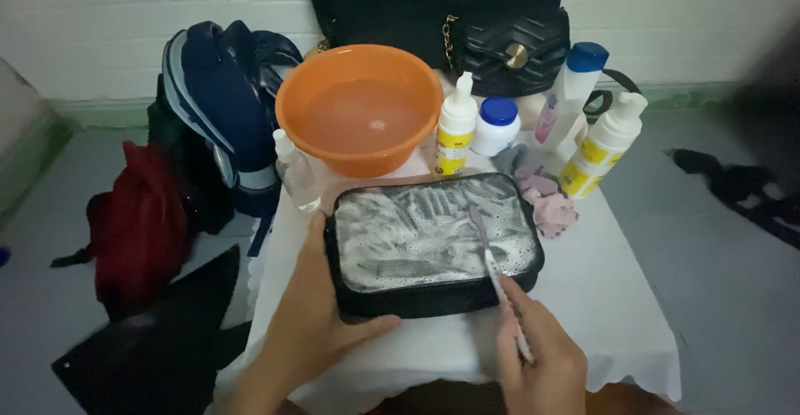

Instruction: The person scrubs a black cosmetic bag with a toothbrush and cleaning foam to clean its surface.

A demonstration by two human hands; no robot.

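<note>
Right hand [542, 357] is closed around a toothbrush [496, 269], its bristle end resting on the foam-covered top of a black pouch [433, 244]. Left hand [321, 319] lies open against the pouch's edge at 9 o'clock, thumb along its near side, steadying it. The pouch sits mid-surface [617, 298] on white cloth. At 12 o'clock stands an orange basin [360, 107] of water, with 4 bottles [457, 136] toward 1 o'clock and a pink rag [550, 202] at 3 o'clock.
</note>
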